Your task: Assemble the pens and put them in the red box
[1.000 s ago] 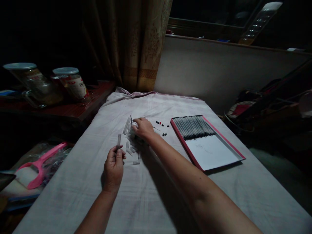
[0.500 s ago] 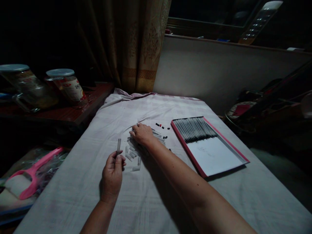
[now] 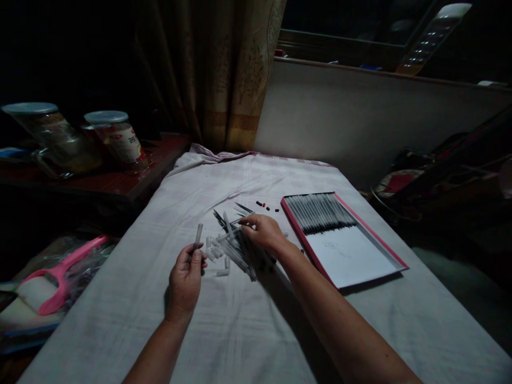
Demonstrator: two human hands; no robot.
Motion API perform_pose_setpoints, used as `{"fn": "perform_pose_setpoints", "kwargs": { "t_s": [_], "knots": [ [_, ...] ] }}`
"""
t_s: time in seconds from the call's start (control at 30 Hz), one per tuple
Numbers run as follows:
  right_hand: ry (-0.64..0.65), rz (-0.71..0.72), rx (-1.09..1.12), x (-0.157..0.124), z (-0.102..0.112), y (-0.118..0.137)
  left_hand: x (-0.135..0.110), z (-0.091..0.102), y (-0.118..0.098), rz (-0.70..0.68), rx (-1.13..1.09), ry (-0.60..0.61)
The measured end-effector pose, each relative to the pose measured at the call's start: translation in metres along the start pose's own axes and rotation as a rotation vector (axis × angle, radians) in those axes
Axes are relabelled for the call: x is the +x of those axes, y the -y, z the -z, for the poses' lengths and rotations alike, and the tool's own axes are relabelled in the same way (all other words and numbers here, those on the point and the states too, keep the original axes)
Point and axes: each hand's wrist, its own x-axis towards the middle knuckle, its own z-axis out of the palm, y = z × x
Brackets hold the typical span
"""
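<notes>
My left hand (image 3: 186, 274) is closed around a translucent pen tube (image 3: 199, 234), which points up above the fingers. Whether it is a cap or a barrel I cannot tell. My right hand (image 3: 262, 230) reaches over a loose heap of pen barrels (image 3: 236, 253), its thumb and fingers pinched at the upper part. What lies between those fingertips is too small to make out. Short clear pen caps (image 3: 215, 249) lie between the two hands. Right of the heap is a red-edged shallow box (image 3: 308, 258) with a row of clear pens (image 3: 320, 212) in its far half.
Small black and red plugs (image 3: 264, 205) lie beyond the heap on the white checked cloth (image 3: 224, 330). At left, a dark red table (image 3: 132, 184) bears lidded jars (image 3: 120, 141) and a glass mug. A pink-handled item (image 3: 64, 272) lies low at left. Behind are a curtain and wall.
My right hand has moved right and toward me across the heap, uncovering more barrels and dark pen tips. My left hand keeps its hold on the tube. The view has shifted slightly.
</notes>
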Motion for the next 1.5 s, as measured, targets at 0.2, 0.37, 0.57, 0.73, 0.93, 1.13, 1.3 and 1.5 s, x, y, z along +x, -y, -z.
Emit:
{"fn": "perform_pose_setpoints", "kwargs": {
  "t_s": [0.2, 0.37, 0.57, 0.73, 0.93, 1.13, 1.3, 1.5],
  "knots": [
    [0.014, -0.093, -0.233, 0.012, 0.011, -0.013, 0.001, -0.001, 0.001, 0.010, -0.009, 0.000],
    [0.041, -0.008, -0.322, 0.030, 0.011, -0.005, 0.001, -0.001, 0.000, -0.018, 0.007, 0.021],
    [0.151, 0.124, -0.421, 0.051, 0.010, 0.008, 0.002, 0.000, 0.003, -0.031, 0.068, 0.025],
    [0.176, 0.133, -0.485, 0.040, 0.029, 0.012, 0.001, 0.000, 0.009, -0.081, 0.126, 0.040],
    [0.201, -0.027, -0.502, 0.004, 0.061, -0.010, -0.004, -0.002, 0.010, -0.227, 0.217, 0.148],
    [-0.007, -0.145, 0.691, -0.042, 0.042, -0.021, -0.012, -0.006, -0.003, -0.382, 0.319, 0.269],
    [-0.066, -0.259, 1.234, -0.066, 0.017, -0.005, -0.014, -0.007, -0.004, -0.393, 0.332, 0.280],
    [0.020, -0.150, 1.352, -0.076, 0.024, -0.006, -0.013, -0.005, 0.003, -0.378, 0.326, 0.264]
  ]
}}
